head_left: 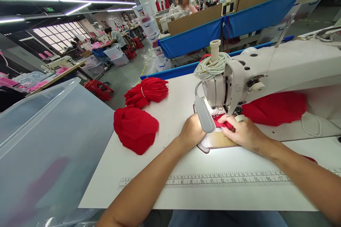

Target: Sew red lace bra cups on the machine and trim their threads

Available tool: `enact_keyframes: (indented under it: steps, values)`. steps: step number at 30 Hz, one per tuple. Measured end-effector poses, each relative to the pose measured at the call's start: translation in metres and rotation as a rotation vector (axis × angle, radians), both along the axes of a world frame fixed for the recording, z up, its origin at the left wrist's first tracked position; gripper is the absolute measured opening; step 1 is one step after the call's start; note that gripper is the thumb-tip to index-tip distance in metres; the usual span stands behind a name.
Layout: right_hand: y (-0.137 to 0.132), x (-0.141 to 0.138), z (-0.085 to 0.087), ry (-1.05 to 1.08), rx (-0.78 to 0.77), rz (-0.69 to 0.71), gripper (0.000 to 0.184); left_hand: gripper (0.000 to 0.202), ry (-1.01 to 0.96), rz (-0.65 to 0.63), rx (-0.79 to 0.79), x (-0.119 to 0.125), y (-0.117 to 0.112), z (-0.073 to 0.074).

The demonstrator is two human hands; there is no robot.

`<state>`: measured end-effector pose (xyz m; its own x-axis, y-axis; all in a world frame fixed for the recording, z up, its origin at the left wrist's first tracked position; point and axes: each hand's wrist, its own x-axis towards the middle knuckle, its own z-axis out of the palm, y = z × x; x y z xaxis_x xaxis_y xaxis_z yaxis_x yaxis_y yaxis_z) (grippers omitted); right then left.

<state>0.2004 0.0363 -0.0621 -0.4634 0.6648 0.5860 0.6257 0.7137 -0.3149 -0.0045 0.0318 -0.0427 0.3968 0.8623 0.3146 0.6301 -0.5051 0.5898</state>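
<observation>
Head view looks down on a white tabletop (149,170) with a white sewing machine (279,67) at two o'clock. Both hands meet under the machine head, at the needle area. The left hand (192,132) lies at the nine o'clock side of the needle plate, partly hidden behind the grey lamp arm (204,115); whether its fingers are curled or flat I cannot tell. The right hand (243,133) sits at the three o'clock side, its fingers (226,118) pinched together on a small red fabric piece (222,123) that lies right below the presser foot, on the brownish plate (217,141).

Behind the machine arm, at three o'clock from the hands, spreads a larger red cloth (275,108). At nine o'clock from the left hand lies a loose heap of red pieces (135,129), and just beyond it, toward eleven o'clock, a tied bundle of red pieces (147,91) bound with a pale band. A coil of white cord (211,67) hangs around a post on top of the machine head.

A printed ruler (226,180) runs along the tabletop's near edge at six o'clock; its readable numbers go from 7 up to 17. A clear plastic bin (48,142) stands off the tabletop at eight o'clock. No brand name can be read on the machine.
</observation>
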Motion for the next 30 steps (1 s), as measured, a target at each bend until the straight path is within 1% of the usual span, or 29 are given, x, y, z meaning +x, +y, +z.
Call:
enact_keyframes:
  steps: [3, 6, 8, 9, 13, 15, 18, 21, 24, 26, 30]
  values:
    - [0.000, -0.001, 0.000, 0.023, -0.015, 0.014, 0.013, 0.007, -0.093, 0.116, -0.024, 0.010, -0.003, 0.000]
    - [0.000, -0.001, 0.000, 0.028, -0.028, 0.023, 0.013, 0.011, -0.114, 0.154, -0.051, 0.012, -0.002, -0.002]
    - [0.000, -0.001, 0.000, 0.026, -0.028, 0.018, 0.015, 0.011, -0.115, 0.121, -0.094, 0.010, 0.001, -0.003]
    - [0.000, -0.001, 0.000, 0.025, -0.029, 0.014, 0.016, 0.012, -0.109, 0.085, -0.126, 0.007, 0.004, -0.003]
    - [0.000, -0.001, -0.002, 0.012, -0.071, 0.019, 0.019, 0.015, -0.067, -0.128, -0.262, -0.005, 0.014, 0.000]
    - [0.000, -0.001, -0.003, 0.004, -0.102, 0.028, 0.020, 0.016, -0.051, -0.197, -0.295, -0.010, 0.016, 0.004]
    - [-0.001, 0.001, -0.003, 0.001, -0.131, 0.035, 0.022, 0.006, 0.013, -0.234, -0.267, -0.014, 0.015, 0.009]
    - [-0.001, 0.001, -0.003, -0.001, -0.136, 0.043, 0.021, 0.011, 0.055, -0.260, -0.210, -0.014, 0.010, 0.011]
    - [-0.002, -0.001, -0.003, -0.005, -0.107, 0.035, 0.021, 0.016, -0.011, -0.231, -0.190, -0.011, 0.010, 0.006]
    - [-0.002, -0.002, -0.003, -0.016, -0.065, 0.016, 0.023, 0.014, -0.053, -0.216, -0.196, -0.009, 0.012, 0.000]
    - [-0.005, 0.001, -0.003, -0.056, 0.059, -0.049, 0.028, 0.015, -0.110, -0.256, -0.224, -0.007, 0.016, -0.005]
